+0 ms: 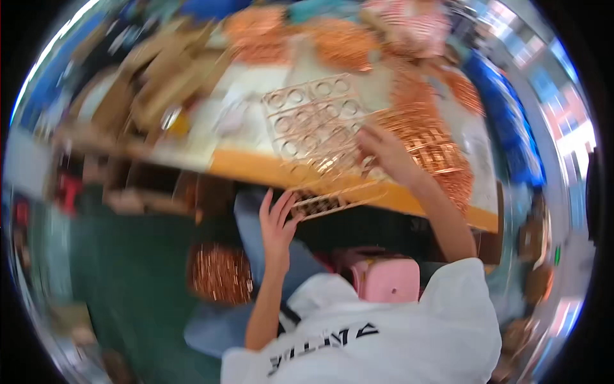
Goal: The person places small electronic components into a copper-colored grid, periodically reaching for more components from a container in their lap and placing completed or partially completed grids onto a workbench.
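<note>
My left hand [278, 221], its fingers fairly straight, holds the left end of a copper-coloured lattice frame [329, 201] at the table's front edge. The frame is tilted, and motion blurs its small openings. Over the table, my right hand [387, 155] has its fingers bent down and drawn together; whatever lies between the fingertips is too blurred to make out. Beyond both hands lies a flat copper-coloured sheet with rows of rings [313, 115]. A large heap of thin copper-coloured strips [432, 141] sits beside and beyond my right hand.
More copper-coloured heaps [342, 43] lie along the table's [256, 165] far side. Cardboard boxes [169, 70] crowd the left. Blue wrapped material [505, 115] stands at the right. Below are a pink case [390, 280] and a container of copper-coloured pieces [220, 274]. Someone in striped clothing [409, 25] is across the table.
</note>
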Available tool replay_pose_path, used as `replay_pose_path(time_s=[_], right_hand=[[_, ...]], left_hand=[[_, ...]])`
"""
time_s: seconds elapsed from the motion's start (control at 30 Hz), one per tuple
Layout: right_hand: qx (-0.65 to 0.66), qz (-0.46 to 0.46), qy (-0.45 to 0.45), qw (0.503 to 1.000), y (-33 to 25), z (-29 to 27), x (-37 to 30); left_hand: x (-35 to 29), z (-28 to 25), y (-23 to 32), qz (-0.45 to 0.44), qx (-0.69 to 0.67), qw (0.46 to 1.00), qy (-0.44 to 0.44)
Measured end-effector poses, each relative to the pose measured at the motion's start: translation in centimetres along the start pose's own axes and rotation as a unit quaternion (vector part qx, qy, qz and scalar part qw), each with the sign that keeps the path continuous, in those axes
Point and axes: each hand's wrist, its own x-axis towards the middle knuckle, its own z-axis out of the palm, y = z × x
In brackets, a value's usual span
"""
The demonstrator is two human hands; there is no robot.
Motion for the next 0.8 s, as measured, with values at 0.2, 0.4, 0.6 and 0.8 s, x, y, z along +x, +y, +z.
replay_pose_path(time_s=[0.2, 0.4, 0.6, 0.8], right_hand=[[0.081, 0.113, -0.354, 0.925, 12.2, 24.5, 2.9], [0.013, 0.096, -0.49, 0.866, 25.0, 46.2, -2.7], [-0.133, 0.005, -0.504, 0.853, 32.1, 51.3, -0.6], [-0.076, 0.128, -0.525, 0.838, 33.1, 48.2, 3.6]], left_hand=[[-8.7, -16.0, 5.1, 0.003, 0.057, 0.954, 0.295], [-22.7, -33.1, 7.1, 0.107, 0.212, 0.827, 0.509], [-23.5, -40.8, 3.1, -0.023, 0.397, 0.72, 0.569], [-18.7, -41.7, -0.5, -0.064, 0.187, 0.849, 0.49]])
